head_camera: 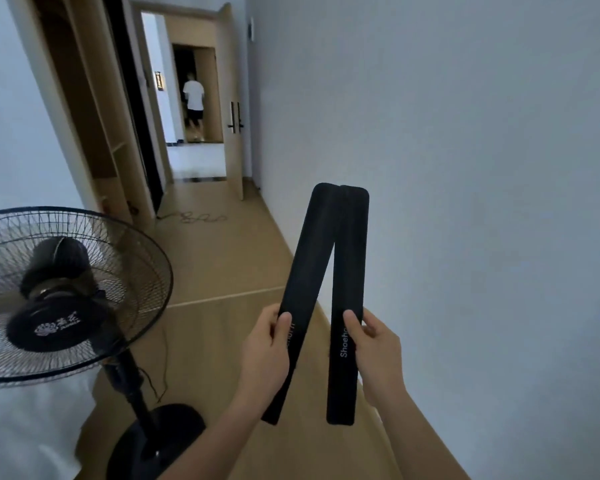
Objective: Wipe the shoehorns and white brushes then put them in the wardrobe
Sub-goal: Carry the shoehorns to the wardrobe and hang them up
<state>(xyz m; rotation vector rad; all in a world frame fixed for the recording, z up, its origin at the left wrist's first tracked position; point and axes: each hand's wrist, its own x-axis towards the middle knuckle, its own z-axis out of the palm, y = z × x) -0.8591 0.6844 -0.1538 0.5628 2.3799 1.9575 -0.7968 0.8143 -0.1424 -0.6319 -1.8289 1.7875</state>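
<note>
Left hand (267, 344) clasped left shoehorn (309, 268) low on shaft; right hand (376, 351) clasped right shoehorn (349, 268) likewise. Above grips, tips touched; below, ends splayed. Firm thumbs suited carrying to open cabinet (94, 116), possibly wardrobe, far ahead-left of grips.

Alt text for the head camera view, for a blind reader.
The left hand grips the left shoehorn and the right hand grips the right shoehorn, both black, their far tips touching. A black standing fan stands at left; a wardrobe and open doorway lie ahead.
</note>
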